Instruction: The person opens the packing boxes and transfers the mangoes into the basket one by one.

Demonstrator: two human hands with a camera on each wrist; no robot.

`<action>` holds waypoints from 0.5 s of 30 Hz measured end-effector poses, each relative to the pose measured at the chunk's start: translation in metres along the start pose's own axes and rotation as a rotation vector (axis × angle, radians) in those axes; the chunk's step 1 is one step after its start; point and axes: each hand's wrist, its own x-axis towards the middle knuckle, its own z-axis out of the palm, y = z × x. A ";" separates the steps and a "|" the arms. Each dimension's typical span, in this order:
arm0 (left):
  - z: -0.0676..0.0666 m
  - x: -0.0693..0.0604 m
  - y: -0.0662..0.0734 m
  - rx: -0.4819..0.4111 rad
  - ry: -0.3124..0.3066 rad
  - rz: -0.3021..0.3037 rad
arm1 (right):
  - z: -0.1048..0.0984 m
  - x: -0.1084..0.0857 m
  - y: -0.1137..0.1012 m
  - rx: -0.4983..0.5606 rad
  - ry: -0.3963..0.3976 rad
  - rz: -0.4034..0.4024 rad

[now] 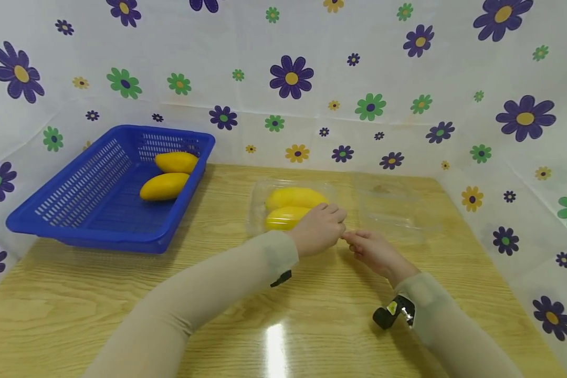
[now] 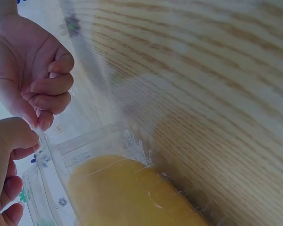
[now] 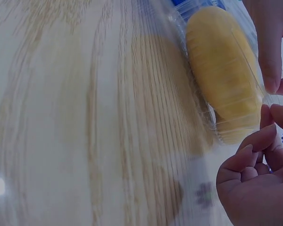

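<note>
Evidently rim work, done at the near right corner of a clear container. It sits toward the back edge of the worktop, about midway along, with two yellow mangoes inside, lying side by side. Glare across the fruit suggests a cover over them; how well it is seated, cannot tell.

Left hand: thumb and fingers closed down to a pinch on the plastic rim. Right hand: thumb tip and forefinger brought together at the same corner, almost no gap, the thin plastic edge seemingly between them; other fingers curled in. The hands nearly meet there.

Also noted: blue basket at the back left of the worktop, two more mangoes against its right wall. A second clear plastic piece near the back right corner; joined to the container or separate, cannot tell.

On doing it well (my judgement): let the left pinch anchor the rim while the right fingertips do the fine work. Take the edge bit by bit outward from the corner, force kept on the rim and off the fruit. Thin plastic probably flexes and could crease; a hard tug might slide the whole container toward the front edge.
</note>
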 end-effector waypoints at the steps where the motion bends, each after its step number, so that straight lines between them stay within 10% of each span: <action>1: -0.001 0.000 0.000 0.002 -0.010 0.001 | 0.000 0.000 0.000 0.004 -0.007 0.003; 15: -0.006 -0.003 -0.001 0.057 0.018 0.020 | 0.010 -0.002 -0.008 -0.047 -0.011 0.041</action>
